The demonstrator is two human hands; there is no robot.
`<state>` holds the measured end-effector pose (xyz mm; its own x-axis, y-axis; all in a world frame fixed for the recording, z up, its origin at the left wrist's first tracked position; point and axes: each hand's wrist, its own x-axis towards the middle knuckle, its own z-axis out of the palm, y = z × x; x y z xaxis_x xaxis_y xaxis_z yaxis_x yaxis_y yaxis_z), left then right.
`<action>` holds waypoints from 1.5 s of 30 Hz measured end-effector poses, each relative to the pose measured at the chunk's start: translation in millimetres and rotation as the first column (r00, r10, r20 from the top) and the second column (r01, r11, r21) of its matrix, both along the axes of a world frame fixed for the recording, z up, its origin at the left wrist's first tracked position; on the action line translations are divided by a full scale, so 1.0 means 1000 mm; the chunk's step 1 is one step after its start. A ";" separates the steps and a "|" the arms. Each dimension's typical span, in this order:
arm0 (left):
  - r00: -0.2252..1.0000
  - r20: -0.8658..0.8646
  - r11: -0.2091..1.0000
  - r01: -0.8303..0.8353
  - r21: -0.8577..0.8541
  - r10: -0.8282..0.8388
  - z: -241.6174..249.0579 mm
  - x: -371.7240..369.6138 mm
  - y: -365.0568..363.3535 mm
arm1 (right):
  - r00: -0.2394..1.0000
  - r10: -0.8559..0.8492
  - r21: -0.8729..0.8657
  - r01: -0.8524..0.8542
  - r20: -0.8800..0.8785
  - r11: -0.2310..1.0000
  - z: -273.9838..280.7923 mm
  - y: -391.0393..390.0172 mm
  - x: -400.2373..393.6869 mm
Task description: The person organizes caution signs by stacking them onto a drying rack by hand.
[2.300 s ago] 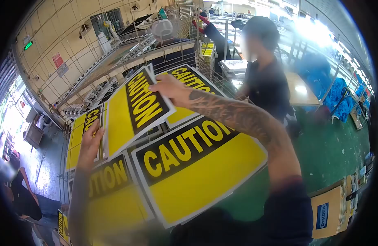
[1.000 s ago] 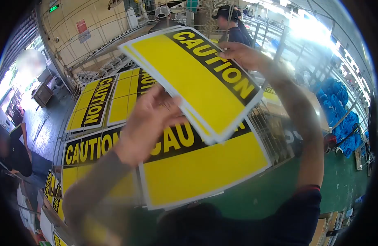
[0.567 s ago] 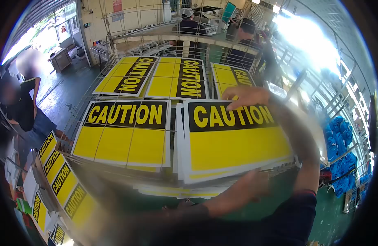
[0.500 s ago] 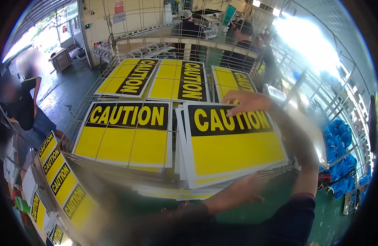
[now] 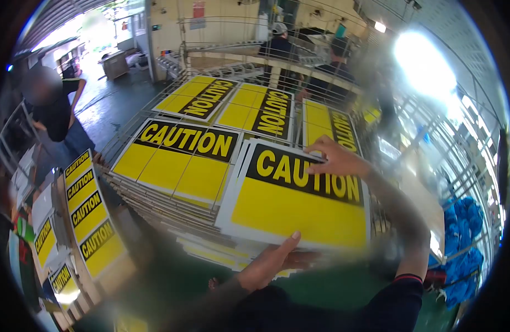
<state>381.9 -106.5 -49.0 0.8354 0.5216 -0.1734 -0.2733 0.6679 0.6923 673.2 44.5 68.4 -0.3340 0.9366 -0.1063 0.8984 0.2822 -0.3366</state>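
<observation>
A yellow and black caution sign [image 5: 299, 205] lies on top of a small stack of like signs at the front of a wire drying rack. My left hand [image 5: 274, 263] is at its lower edge, thumb on top and fingers beneath the edge. At the upper edge, my right hand [image 5: 339, 159] covers part of the lettering, its thumb and fingers closed on the sheet. Beside the stack, another caution sign [image 5: 177, 157] rests on the wire rack [image 5: 150, 202], with wires crossing over it. More sheets jut out below the front edge.
Further caution signs [image 5: 255, 113] lie in the rack's back row. At left, a wooden board [image 5: 97, 216] carries several smaller caution signs. A person [image 5: 56, 105] stands at the far left; other people [image 5: 280, 47] work behind the rack. Blue bundles [image 5: 462, 238] hang at right.
My left hand has risen from below the rack to the top sign's lower edge. My right hand stays at the upper edge. The camera view has shifted.
</observation>
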 end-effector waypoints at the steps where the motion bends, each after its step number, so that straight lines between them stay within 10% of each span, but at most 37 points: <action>1: 0.998 0.015 0.996 -0.066 -0.054 0.067 0.004 0.004 -0.008 | 1.000 -0.018 -0.010 0.018 -0.021 1.000 0.002 -0.007 -0.004; 9: 0.907 -0.192 0.920 -0.390 -0.044 0.375 0.014 0.021 -0.072 | 0.826 -0.110 -0.331 -0.096 -0.553 0.939 0.031 -0.043 -0.033; 14: 0.455 -0.058 0.390 -0.684 0.617 0.889 0.072 -0.019 -0.084 | 0.596 0.109 0.005 -0.173 -0.796 0.985 0.077 -0.078 -0.055; 18: 0.171 0.441 -0.112 -0.830 0.546 0.881 0.147 -0.030 -0.008 | 0.348 0.370 0.364 -0.084 -0.862 0.928 0.105 -0.092 -0.060; 20: 0.288 0.496 -0.244 -0.607 0.757 0.819 0.172 -0.043 0.045 | 0.371 0.407 0.458 0.057 -0.834 0.887 0.106 -0.096 -0.055; 29: 0.595 0.539 -0.132 -0.589 0.797 0.597 0.143 -0.023 0.132 | 0.510 0.325 0.561 0.421 -0.796 0.713 0.036 -0.110 -0.042; 33: 0.582 0.561 -0.023 -0.682 0.731 0.588 0.131 -0.018 0.122 | 0.471 0.337 0.544 0.424 -0.815 0.724 0.029 -0.110 -0.043; 36: 0.546 0.544 -0.277 -0.497 0.823 0.638 0.114 -0.015 0.128 | 0.428 0.321 0.500 0.418 -0.845 0.758 0.008 -0.107 -0.049; 37: 0.576 0.525 -0.089 -0.616 0.782 0.627 0.120 -0.012 0.118 | 0.410 0.305 0.472 0.404 -0.859 0.784 0.005 -0.108 -0.048; 40: 0.494 0.576 -0.264 -0.565 0.782 0.651 0.100 -0.010 0.132 | 0.491 0.231 0.469 0.443 -0.840 0.764 0.001 -0.106 -0.044; 42: 0.519 0.527 -0.114 -0.632 0.767 0.673 0.114 -0.010 0.116 | 0.514 0.190 0.467 0.488 -0.837 0.738 -0.002 -0.095 -0.033; 44: 0.467 0.607 -0.208 -0.657 0.725 0.643 0.117 -0.014 0.119 | 0.458 0.172 0.430 0.551 -0.872 0.715 -0.005 -0.083 -0.014; 45: 0.387 0.642 -0.324 -0.624 0.711 0.662 0.125 -0.024 0.110 | 0.725 0.134 0.624 0.466 -0.676 0.627 -0.010 -0.053 0.026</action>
